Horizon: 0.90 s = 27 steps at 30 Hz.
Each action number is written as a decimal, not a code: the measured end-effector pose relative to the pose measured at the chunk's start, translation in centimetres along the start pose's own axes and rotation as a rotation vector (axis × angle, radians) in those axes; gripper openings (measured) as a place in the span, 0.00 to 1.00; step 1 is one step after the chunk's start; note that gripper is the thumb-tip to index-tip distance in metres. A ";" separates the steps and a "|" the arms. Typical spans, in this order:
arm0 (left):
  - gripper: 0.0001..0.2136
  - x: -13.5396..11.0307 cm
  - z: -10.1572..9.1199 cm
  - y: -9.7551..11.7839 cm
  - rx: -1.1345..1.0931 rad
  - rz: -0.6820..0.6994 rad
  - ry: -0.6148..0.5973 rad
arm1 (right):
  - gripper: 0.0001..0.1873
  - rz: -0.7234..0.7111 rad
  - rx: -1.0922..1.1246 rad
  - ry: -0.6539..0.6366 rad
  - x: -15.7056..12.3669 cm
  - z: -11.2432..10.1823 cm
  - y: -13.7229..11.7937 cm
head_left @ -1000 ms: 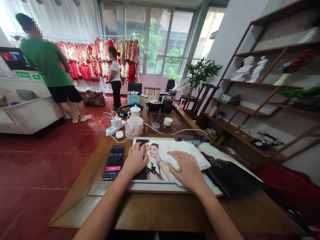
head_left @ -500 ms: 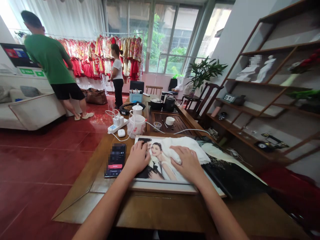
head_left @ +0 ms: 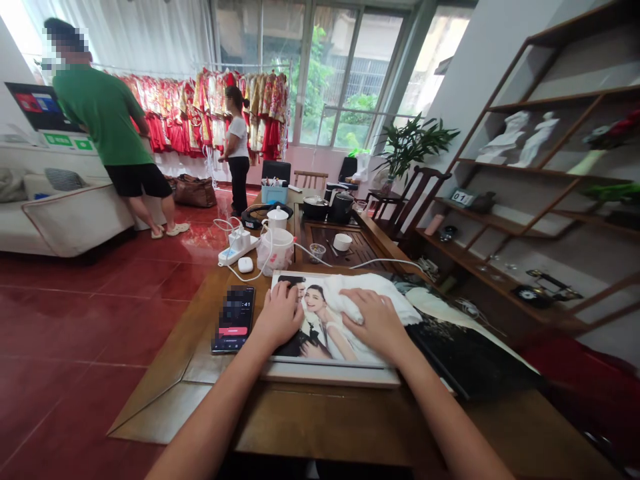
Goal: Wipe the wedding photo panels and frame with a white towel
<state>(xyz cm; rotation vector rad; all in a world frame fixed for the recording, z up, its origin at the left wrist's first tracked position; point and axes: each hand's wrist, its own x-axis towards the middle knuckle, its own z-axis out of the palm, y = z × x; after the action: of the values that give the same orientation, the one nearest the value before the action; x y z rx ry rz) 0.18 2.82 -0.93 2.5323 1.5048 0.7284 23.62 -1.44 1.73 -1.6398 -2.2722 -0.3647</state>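
Note:
An open photo album [head_left: 320,347] lies on the wooden table [head_left: 310,427] in front of me, showing a wedding picture on its left page. My left hand [head_left: 281,315] rests on that page's left part with the fingers lying flat. My right hand [head_left: 379,321] presses a white cloth [head_left: 373,293] onto the middle of the album, fingers curled over it. The album's dark right page [head_left: 465,353] spreads out to the right.
A phone [head_left: 233,318] lies left of the album. Behind it are a power strip [head_left: 235,250], earbud case [head_left: 245,265], white kettle [head_left: 274,247], tea tray [head_left: 335,243] and cables. Wooden shelves [head_left: 525,200] stand right. Two people stand far left by a clothes rack [head_left: 210,113].
My right hand with the cloth has slid slightly up and left across the page. The view has shifted a little; my left hand stays on the album.

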 end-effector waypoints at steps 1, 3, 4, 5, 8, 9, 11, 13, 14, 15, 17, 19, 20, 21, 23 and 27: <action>0.17 0.0 -0.1 0.1 0.002 -0.003 -0.002 | 0.22 0.004 0.002 0.007 0.9 0.3 0.1; 0.17 -0.1 -0.1 0.1 0.005 -0.012 -0.006 | 0.22 0.004 0.008 0.017 2.4 0.8 0.4; 0.17 -0.1 -0.2 0.2 0.005 -0.016 -0.008 | 0.22 0.001 0.012 0.021 2.9 1.0 0.5; 0.17 -0.1 -0.2 0.2 0.006 -0.019 -0.010 | 0.21 -0.002 0.016 0.022 3.3 1.1 0.5; 0.17 -0.1 -0.3 0.3 0.006 -0.019 -0.008 | 0.21 -0.012 0.023 0.025 3.1 1.0 0.3; 0.17 -0.1 -0.3 0.3 0.005 -0.016 -0.006 | 0.21 -0.015 0.025 0.024 2.6 0.9 0.2; 0.17 -0.1 -0.4 0.3 0.004 -0.009 -0.001 | 0.22 -0.028 0.028 0.015 1.2 0.5 -0.3; 0.17 -0.1 -0.4 0.3 0.002 -0.005 0.003 | 0.22 -0.047 0.028 0.008 -0.7 0.2 -0.9; 0.17 -0.1 -0.3 0.3 0.001 -0.004 0.005 | 0.22 -0.058 0.026 0.012 -1.6 0.0 -1.2; 0.17 -0.1 -0.3 0.3 0.000 -0.004 0.006 | 0.22 -0.063 0.024 0.018 -2.4 -0.1 -1.5; 0.17 -0.1 -0.2 0.2 -0.001 -0.005 0.009 | 0.23 -0.070 0.021 0.025 -3.6 -0.4 -2.0; 0.17 -0.1 -0.2 0.2 -0.002 -0.003 0.012 | 0.23 -0.076 0.022 0.030 -4.1 -0.7 -2.2; 0.17 -0.1 -0.1 0.2 -0.003 0.000 0.012 | 0.23 -0.077 0.021 0.029 -4.0 -0.8 -2.3; 0.17 -0.1 -0.1 0.1 -0.003 0.005 0.011 | 0.23 -0.079 0.021 0.024 -3.8 -0.9 -2.2; 0.17 0.0 -0.1 0.1 -0.002 0.015 0.010 | 0.23 -0.083 0.025 0.007 -2.7 -0.9 -2.0; 0.18 0.1 0.0 0.0 0.007 0.032 0.010 | 0.23 -0.077 0.055 -0.001 0.2 -0.2 -1.2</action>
<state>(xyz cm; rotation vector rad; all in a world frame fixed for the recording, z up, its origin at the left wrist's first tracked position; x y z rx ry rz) 0.21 2.93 -0.91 2.5673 1.4762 0.7422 22.42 -1.68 1.96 -1.5292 -2.3298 -0.3174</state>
